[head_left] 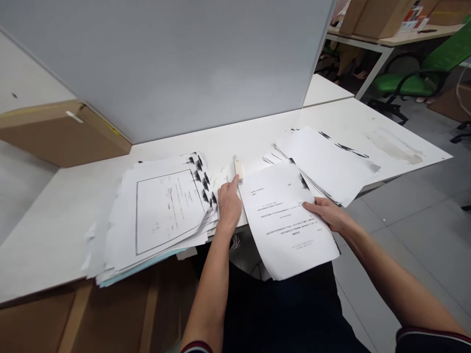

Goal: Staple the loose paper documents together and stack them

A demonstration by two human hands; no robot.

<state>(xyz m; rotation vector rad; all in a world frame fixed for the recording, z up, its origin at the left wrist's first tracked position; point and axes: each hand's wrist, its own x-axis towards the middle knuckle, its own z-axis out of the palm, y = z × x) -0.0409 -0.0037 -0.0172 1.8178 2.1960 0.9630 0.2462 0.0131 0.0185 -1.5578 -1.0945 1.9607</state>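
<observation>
A small cream-coloured stapler [238, 168] lies on the white table. My left hand [229, 203] has its index finger on the stapler's near end, the other fingers curled under. Beside that end is the upper left corner of a printed sheet [283, 230], which may have more sheets beneath it. My right hand [327, 214] grips this printed sheet by its right edge, thumb on top and fingers hidden below. The sheet's lower part hangs over the table edge above my lap. Whether its corner sits inside the stapler's jaws I cannot tell.
To the left lies a thick, uneven stack of papers [165, 211] with black-smudged edges. Another pile of white sheets [324, 157] rests at the right. A grey partition [206, 63] rises behind, with a cardboard box [62, 130] at left. A green chair [408, 84] stands beyond the table.
</observation>
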